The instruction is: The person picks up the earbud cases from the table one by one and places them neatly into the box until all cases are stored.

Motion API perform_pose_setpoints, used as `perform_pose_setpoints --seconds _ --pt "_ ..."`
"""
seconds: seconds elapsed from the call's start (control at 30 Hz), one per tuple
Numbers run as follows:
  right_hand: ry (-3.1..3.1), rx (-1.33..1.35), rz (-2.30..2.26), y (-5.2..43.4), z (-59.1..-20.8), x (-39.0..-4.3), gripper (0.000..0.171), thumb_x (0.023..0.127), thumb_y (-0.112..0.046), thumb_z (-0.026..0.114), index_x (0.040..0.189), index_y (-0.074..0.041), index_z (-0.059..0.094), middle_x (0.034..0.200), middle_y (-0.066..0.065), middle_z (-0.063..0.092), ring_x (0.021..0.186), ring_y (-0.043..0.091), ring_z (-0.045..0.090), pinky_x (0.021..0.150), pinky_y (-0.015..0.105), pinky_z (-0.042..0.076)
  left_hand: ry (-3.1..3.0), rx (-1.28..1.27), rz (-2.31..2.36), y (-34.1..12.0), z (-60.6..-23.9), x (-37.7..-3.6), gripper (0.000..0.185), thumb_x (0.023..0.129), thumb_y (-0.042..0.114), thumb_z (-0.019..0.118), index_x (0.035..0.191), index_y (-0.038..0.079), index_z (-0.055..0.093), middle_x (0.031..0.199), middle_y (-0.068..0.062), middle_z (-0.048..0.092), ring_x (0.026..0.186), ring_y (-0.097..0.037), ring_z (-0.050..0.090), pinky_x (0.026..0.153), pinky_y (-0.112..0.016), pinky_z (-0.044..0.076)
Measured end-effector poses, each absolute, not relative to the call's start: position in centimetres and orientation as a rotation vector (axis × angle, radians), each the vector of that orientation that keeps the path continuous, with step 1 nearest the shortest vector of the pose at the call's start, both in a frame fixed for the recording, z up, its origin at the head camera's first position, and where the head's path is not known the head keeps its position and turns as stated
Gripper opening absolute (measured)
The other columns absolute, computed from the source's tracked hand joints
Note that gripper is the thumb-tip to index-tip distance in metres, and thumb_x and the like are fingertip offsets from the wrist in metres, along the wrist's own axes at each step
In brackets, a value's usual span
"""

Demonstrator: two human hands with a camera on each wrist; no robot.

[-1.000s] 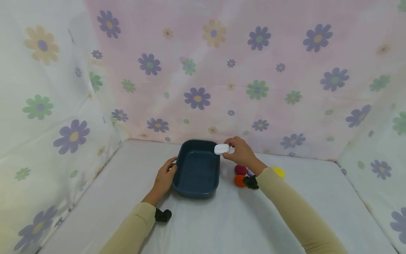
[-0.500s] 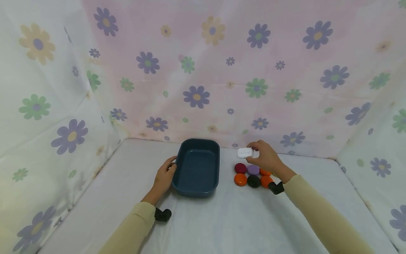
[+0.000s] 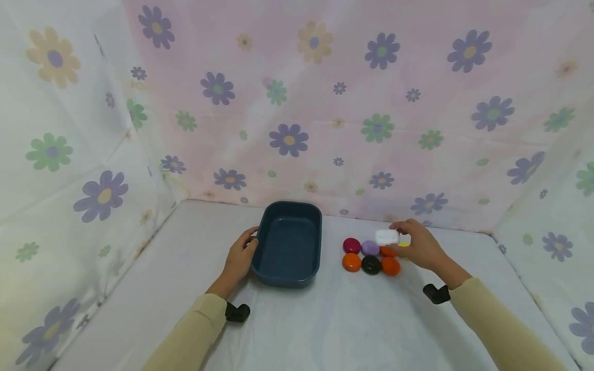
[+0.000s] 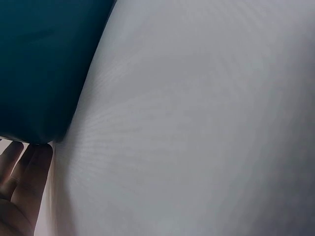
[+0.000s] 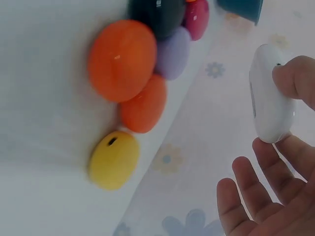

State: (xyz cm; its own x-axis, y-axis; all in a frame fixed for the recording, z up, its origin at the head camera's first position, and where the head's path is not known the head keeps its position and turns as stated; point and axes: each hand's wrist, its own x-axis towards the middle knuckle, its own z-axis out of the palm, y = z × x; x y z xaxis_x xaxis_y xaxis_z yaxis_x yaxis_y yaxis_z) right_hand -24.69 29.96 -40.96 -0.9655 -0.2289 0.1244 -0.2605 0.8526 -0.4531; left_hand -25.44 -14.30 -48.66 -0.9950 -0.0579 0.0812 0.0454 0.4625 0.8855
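My left hand (image 3: pixel 238 261) rests against the left side of a dark blue-green rectangular tub (image 3: pixel 286 284). In the left wrist view, straight fingers (image 4: pixel 30 182) touch the lower edge of the tub (image 4: pixel 47 64). Thumb and fingertips of my right hand (image 3: pixel 419 246) pinch a white rounded case (image 3: pixel 387 237) above the coloured pieces. The right wrist view shows the case (image 5: pixel 268 98) with a thin dark line along one side, and the other fingers spread. Just below lies a glossy yellow oval piece (image 5: pixel 114 161), partly hidden by the hand in the head view.
Right of the tub, several glossy ovals lie in two rows: dark red (image 3: pixel 351 246), lilac (image 3: pixel 370 248), orange (image 3: pixel 351 262), black (image 3: pixel 371 265) and another orange one (image 3: pixel 391 266). A flower-print cloth wall (image 3: pixel 325 129) stands behind the white tabletop (image 3: pixel 325 330).
My right hand has carried the white case rightward, from the tub's right rim to above the coloured ovals, uncovering most of them. The left hand and tub have stayed in place.
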Motion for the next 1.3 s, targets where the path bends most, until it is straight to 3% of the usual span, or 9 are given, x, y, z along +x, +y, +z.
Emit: perform_pose_setpoints --seconds 0.53,1.3 --pt "-3.016 0.323 0.673 34.5 -43.5 -22.2 0.044 0.080 -0.019 0.075 0.119 -0.003 0.062 0.106 0.015 0.060 0.098 0.032 0.054 0.084 0.052 0.049 -2.591 0.012 -1.595 -14.4 -48.9 -25.5 0.041 0.100 0.026 0.043 0.140 0.025 0.049 0.122 -0.009 0.063 0.103 -0.025 0.059 0.089 -0.040 0.043" --pt "-3.128 0.259 0.718 36.1 -45.7 -21.7 0.048 0.079 -0.022 0.076 0.121 -0.003 0.060 0.112 0.017 0.058 0.103 0.035 0.055 0.088 0.055 0.048 -2.582 0.043 -1.598 -14.4 -48.7 -25.4 0.040 0.099 0.027 0.044 0.139 0.026 0.050 0.122 -0.009 0.063 0.103 -0.025 0.058 0.089 -0.040 0.044"
